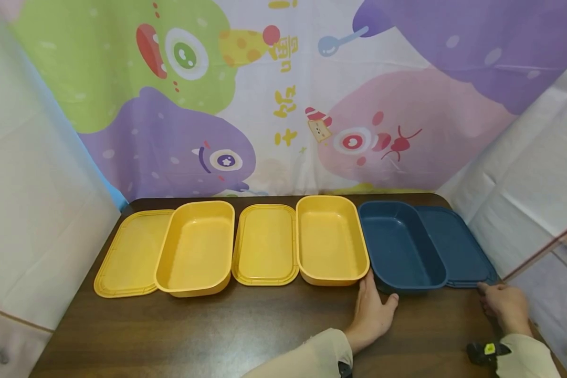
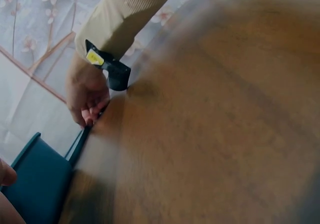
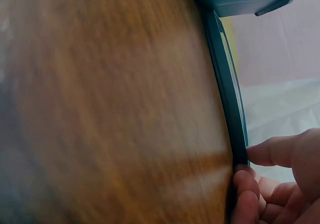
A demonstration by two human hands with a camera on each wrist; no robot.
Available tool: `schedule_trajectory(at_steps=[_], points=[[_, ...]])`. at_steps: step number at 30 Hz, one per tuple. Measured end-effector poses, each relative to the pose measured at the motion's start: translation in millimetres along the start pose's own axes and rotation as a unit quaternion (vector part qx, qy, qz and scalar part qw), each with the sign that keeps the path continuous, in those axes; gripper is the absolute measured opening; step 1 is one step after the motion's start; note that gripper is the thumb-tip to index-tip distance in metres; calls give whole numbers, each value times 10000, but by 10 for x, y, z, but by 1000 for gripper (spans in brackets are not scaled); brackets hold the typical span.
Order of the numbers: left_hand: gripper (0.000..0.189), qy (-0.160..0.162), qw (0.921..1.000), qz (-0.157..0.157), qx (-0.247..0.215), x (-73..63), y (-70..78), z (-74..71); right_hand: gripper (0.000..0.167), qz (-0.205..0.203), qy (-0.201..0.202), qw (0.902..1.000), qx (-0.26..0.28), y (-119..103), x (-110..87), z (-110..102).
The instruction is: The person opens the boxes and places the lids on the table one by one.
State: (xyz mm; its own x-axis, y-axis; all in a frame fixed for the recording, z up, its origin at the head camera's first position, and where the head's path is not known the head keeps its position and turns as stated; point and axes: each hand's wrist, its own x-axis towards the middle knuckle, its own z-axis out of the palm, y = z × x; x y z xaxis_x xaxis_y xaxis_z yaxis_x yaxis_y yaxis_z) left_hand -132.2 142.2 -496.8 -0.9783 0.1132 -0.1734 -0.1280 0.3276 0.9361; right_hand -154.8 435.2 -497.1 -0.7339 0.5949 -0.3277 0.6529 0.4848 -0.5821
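A dark blue rectangular box (image 1: 403, 249) stands at the right of the row, with its matching blue lid (image 1: 460, 249) lying beside it. My right hand (image 1: 506, 305) pinches the lid's near right corner; in the right wrist view the thumb (image 3: 272, 151) is at the lid's edge and the other fingers curl below. At the front, my left hand (image 1: 372, 315) reaches between the blue box and a yellow box (image 1: 333, 241). Its fingers are extended near the yellow box's corner, with the thumb apart near the blue box. The left wrist view shows only part of this hand.
Farther left lie a yellow lid (image 1: 266, 244), another yellow box (image 1: 198, 249) and another yellow lid (image 1: 134, 252). All stand along the back of the brown wooden table (image 1: 208, 336). A cartoon-printed curtain (image 1: 283, 173) hangs behind, with pale cloth on both sides.
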Motion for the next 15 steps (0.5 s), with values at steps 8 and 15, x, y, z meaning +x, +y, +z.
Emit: schedule_trajectory(at_steps=[8,15], points=[[73,1,10000,-21,44,-35,27,15,43,-562,-635,9961,223,-16,-38,-75],[72,-93,9999,-94,37,-36,32,12,53,-1344,-1464,9792,403,-187,-151,-75]])
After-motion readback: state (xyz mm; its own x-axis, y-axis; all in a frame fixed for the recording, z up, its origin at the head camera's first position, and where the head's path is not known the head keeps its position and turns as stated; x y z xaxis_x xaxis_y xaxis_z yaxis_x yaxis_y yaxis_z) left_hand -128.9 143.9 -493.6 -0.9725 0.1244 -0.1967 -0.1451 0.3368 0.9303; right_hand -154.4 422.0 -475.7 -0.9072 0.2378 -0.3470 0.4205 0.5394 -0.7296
